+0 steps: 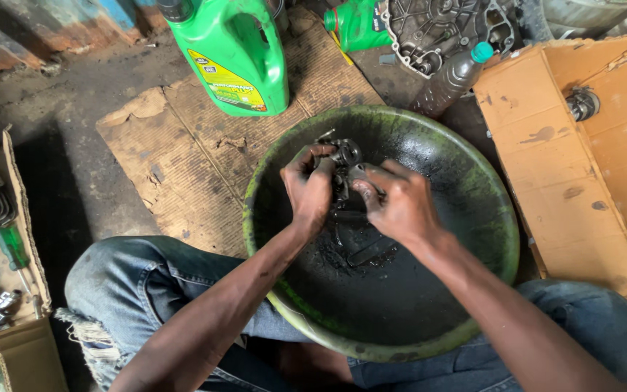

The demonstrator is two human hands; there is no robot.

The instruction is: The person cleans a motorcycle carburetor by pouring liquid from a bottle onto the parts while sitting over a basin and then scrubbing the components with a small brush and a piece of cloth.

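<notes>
Both hands grip one greasy metal engine part (345, 168) over the green basin (473, 181) — left hand (309, 190) wrapped around it, right hand (398, 205) pinching it. A green oil jug (237, 54) stands far left.

Floor (81, 94): dark, oil-stained concrete. Directly on it: flattened cardboard sheet (205, 138) w/ green jug (237, 54) standing on it; big green basin (466, 189) next to that, partly on the cardboard; open cardboard box (582, 160) at right; smaller box (16, 319) at left w/ metal parts & a screwdriver (10, 247); brown plastic bottle (451, 80) lying near a grey metal casing (437, 29) up top.
</notes>
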